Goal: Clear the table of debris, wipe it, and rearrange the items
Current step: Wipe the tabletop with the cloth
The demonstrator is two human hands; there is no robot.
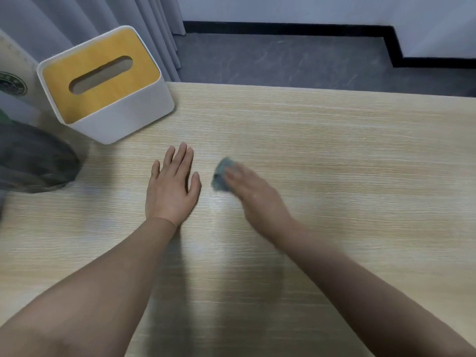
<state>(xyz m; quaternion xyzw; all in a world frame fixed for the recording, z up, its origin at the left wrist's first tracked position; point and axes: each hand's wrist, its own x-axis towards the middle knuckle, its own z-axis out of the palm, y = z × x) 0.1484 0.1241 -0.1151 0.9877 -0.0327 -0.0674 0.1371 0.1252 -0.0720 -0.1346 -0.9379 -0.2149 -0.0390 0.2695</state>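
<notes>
grey-blue cloth (223, 173) sits bunched under the right hand (253, 191), near the middle of the table (334, 155). hand is motion-blurred; fingers look laid over the cloth pressing it down, but i cannot tell if they curl round it. left hand (171, 188) lies flat on the wood, fingers straight and slightly spread, holding nothing, just beside the cloth but not touching it.

risks, as a guess: the wipe heads toward the left hand, so the cloth could bump it and leave a strip unwiped. a wider sweep left could knock the tissue box (105, 83), which stands on the far left corner close to the edge. a small wad under loose fingers could also slip out mid-stroke.

surface: pale wood-grain laminate, faint sheen near the hands, no debris visible on the part in view. dark grey object (36, 161) at left edge, unclear what. beyond: grey curtain (77, 19), grey floor (283, 60), white wall with black skirting (283, 28).
</notes>
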